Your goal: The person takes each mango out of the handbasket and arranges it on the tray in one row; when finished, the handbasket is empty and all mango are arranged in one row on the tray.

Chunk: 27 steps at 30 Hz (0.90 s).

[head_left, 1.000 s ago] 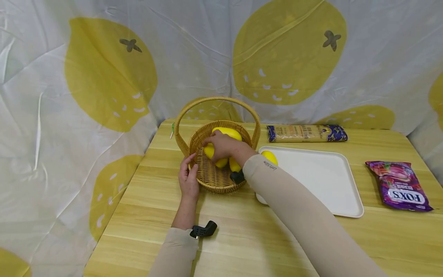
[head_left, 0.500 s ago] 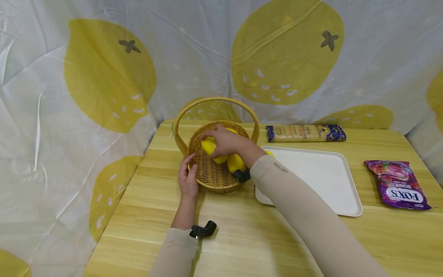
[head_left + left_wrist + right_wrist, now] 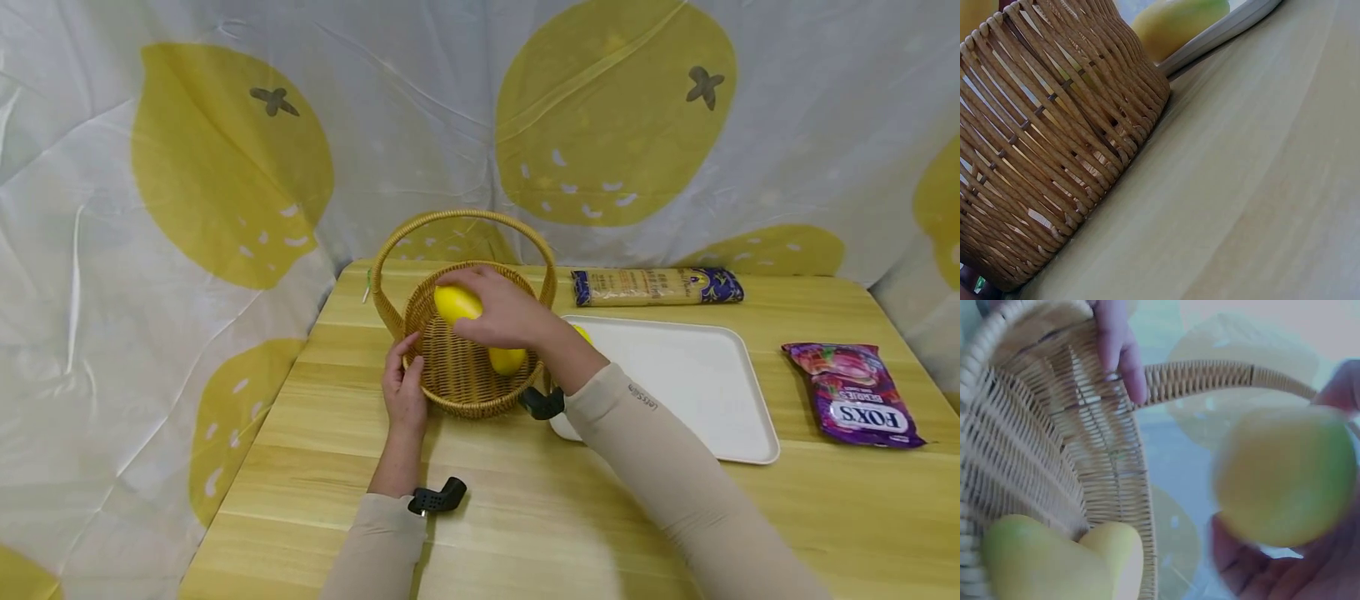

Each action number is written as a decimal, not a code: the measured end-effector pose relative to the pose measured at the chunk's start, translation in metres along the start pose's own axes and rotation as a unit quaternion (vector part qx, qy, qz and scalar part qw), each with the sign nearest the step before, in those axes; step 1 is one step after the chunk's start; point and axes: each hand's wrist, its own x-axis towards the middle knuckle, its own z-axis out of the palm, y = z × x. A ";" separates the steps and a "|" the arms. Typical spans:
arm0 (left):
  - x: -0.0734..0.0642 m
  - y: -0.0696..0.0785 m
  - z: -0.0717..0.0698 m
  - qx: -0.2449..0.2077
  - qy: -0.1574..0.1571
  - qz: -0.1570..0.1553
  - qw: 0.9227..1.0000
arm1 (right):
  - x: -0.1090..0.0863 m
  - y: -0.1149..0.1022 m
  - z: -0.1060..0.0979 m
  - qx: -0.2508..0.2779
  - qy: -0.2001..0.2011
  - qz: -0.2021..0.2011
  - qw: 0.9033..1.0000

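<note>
The round wicker basket [image 3: 457,392] with a tall arched handle stands on the table. My left hand [image 3: 406,400] grips its left rim, with fingers hooked over the edge in the right wrist view. My right hand [image 3: 506,308] holds a yellow mango [image 3: 456,305] above the basket; its green-tinged end shows in the right wrist view. Below it, another mango [image 3: 507,360] lies in the basket, and the right wrist view shows two mangoes [image 3: 1047,562] there. One more mango [image 3: 582,334] rests at the tray's left end, partly hidden by my right arm.
A white tray [image 3: 690,392] lies right of the basket. Behind it is a long packet of noodles [image 3: 657,287], and at the far right a purple Fox's candy bag [image 3: 855,396]. A lemon-print cloth [image 3: 420,125] hangs along the table's back edge.
My right hand has lifted the mango from inside the basket, up and clear of the others. The left hand has stayed at the rim.
</note>
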 end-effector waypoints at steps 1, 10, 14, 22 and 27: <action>0.000 0.000 0.000 0.000 0.000 -0.001 1.000 | -0.004 0.000 0.001 0.006 0.015 0.000 1.000; 0.001 0.000 0.000 0.003 0.001 -0.007 1.000 | -0.041 0.005 0.016 0.034 0.040 -0.013 0.999; 0.000 0.000 0.000 -0.002 0.002 -0.009 1.000 | -0.065 0.010 0.019 0.054 0.034 -0.009 0.998; -0.001 0.002 0.001 -0.011 0.004 -0.016 1.000 | -0.111 0.032 0.011 0.126 0.024 0.052 0.990; 0.001 0.003 0.000 0.003 -0.001 -0.011 1.000 | -0.129 0.061 -0.001 0.190 0.049 0.080 0.977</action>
